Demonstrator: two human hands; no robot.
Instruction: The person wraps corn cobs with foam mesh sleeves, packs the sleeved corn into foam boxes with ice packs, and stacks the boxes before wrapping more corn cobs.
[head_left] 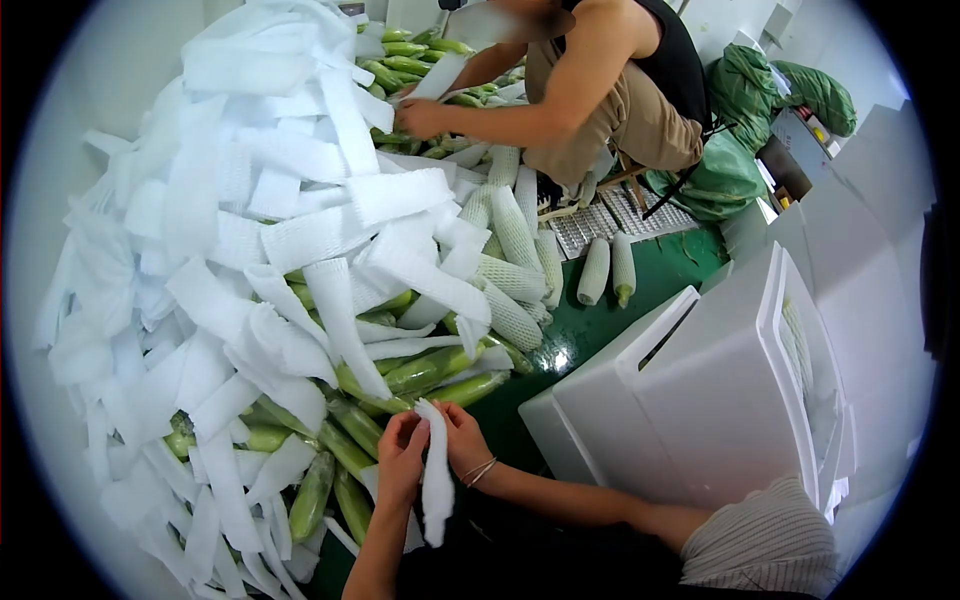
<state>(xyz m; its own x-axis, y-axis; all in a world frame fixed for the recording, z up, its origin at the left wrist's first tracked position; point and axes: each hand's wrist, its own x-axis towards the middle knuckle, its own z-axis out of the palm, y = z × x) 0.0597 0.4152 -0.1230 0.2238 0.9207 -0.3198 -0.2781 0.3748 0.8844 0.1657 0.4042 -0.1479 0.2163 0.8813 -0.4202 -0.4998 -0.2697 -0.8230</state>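
Between my hands hangs a white foam net sleeve (437,480), flattened and narrow, its upper end pinched in my fingers. My left hand (402,447) grips it from the left, fingers closed near its top edge. On the other side my right hand (463,438), with thin bands at the wrist, is closed on the same end. Just beyond lie long green vegetables (425,372) in clear film, possibly ears of corn in the husk. A large heap of loose foam sleeves (240,190) covers many of them on the left.
Sleeved vegetables (515,225) are piled beyond my hands, and two more (594,270) lie on the green floor (575,330). A white foam box (680,410) stands at my right. Across from me a seated person (610,90) handles a sleeve. Green sacks (745,85) sit behind.
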